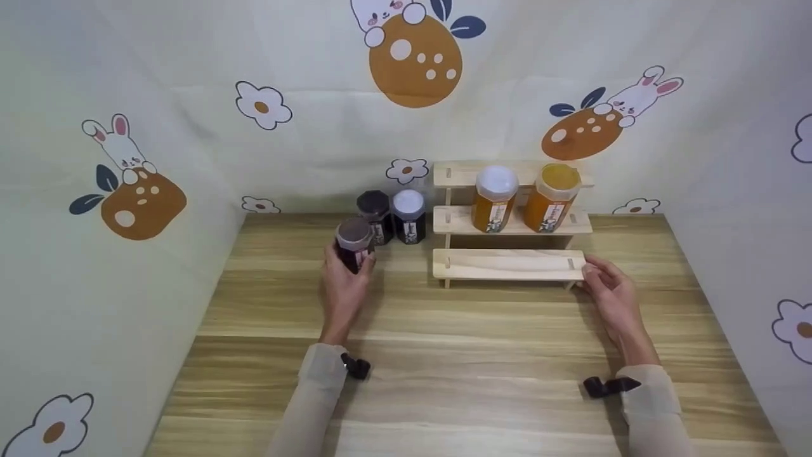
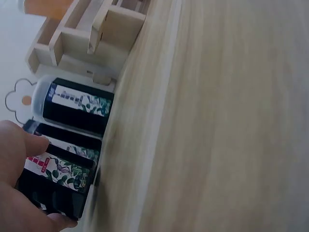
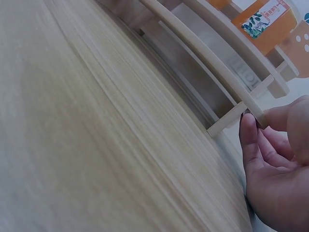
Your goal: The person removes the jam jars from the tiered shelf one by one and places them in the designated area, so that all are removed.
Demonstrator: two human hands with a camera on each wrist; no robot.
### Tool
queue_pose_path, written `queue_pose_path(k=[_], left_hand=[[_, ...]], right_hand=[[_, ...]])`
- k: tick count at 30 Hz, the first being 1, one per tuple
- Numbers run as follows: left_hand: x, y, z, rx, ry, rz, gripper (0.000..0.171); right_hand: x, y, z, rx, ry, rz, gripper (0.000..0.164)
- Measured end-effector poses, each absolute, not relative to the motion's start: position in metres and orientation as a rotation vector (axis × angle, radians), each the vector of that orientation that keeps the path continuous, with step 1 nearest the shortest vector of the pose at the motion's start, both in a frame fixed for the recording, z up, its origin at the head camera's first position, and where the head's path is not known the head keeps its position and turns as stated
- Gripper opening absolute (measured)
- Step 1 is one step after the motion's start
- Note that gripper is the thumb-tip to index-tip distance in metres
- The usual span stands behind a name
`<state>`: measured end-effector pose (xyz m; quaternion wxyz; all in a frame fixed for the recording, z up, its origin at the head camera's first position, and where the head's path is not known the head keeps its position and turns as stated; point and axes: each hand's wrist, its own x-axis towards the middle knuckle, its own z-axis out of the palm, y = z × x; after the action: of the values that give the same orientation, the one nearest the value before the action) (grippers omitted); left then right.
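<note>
In the head view my left hand (image 1: 344, 287) grips a dark jar (image 1: 354, 235) with a brownish lid, left of the wooden tiered rack (image 1: 507, 265). The left wrist view shows my thumb and fingers around that jar (image 2: 63, 171), its label partly visible. Close behind stand a dark jar with a black lid (image 1: 373, 206) and another with a white lid (image 1: 409, 217). My right hand (image 1: 614, 298) pinches the right end of the rack's lowest shelf; in the right wrist view, thumb and finger meet at the shelf edge (image 3: 253, 108).
On the rack's middle tier stand two amber jars, one with a white lid (image 1: 496, 200) and one with a yellow lid (image 1: 553, 198). The wood-grain tabletop (image 1: 469, 355) is bounded by patterned cloth walls (image 1: 304, 146) at the back and sides.
</note>
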<state>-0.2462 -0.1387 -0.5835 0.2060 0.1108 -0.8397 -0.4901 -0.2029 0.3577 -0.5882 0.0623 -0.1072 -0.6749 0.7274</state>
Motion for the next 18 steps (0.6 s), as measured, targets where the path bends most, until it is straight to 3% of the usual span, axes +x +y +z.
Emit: queue_pose_path(k=[10,18], left_hand=[[-0.263,-0.151,-0.587,0.353,-2.35,-1.349,0.086],[-0.278,-0.163,-0.587,0.358,-2.393,-1.27,0.081]], right_hand=[[-0.205,0.359,-0.588,-0.315,-2.025,2.216,0.057],[-0.205,0.359,-0.587,-0.353,-2.054,2.195,0.056]])
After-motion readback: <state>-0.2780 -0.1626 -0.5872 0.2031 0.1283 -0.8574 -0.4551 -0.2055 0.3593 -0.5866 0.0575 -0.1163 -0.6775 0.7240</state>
